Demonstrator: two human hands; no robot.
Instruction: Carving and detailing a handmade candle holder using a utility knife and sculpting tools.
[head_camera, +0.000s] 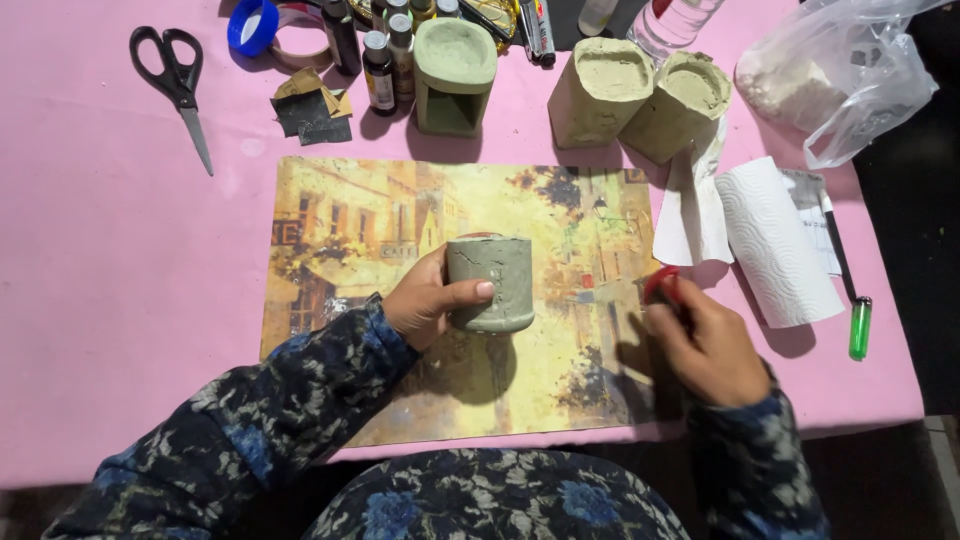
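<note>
A pink cloth-covered table (110, 300) fills the view; on it lies a rectangular placemat printed with a yellow street painting (400, 215). Right of the placemat rests a white paper-towel roll (775, 245), with a crumpled clear plastic bag (840, 75) behind it. Along the far edge stand three grey-green cast vessels: a squared one with an opening in its side (455, 75), a blocky one (598, 90) and a rounder one (682, 105) leaning against it. Dark small bottles (385, 60), black-handled scissors (180, 85) and a green lighter (860, 328) lie farther off.

Over the placemat's middle, the left hand (425, 300) is clasped around a grey-green cylindrical cast pot (490, 283), thumb across its front wall, fingers behind. The pot appears rigid, rough-surfaced and probably fairly heavy for its size; a faint crack line on its wall suggests brittleness, so a full wrap around the body looks safer than pinching the rim. The right hand (710, 345) is closed on a small red object (662, 285), mostly hidden, at the placemat's right edge.
</note>
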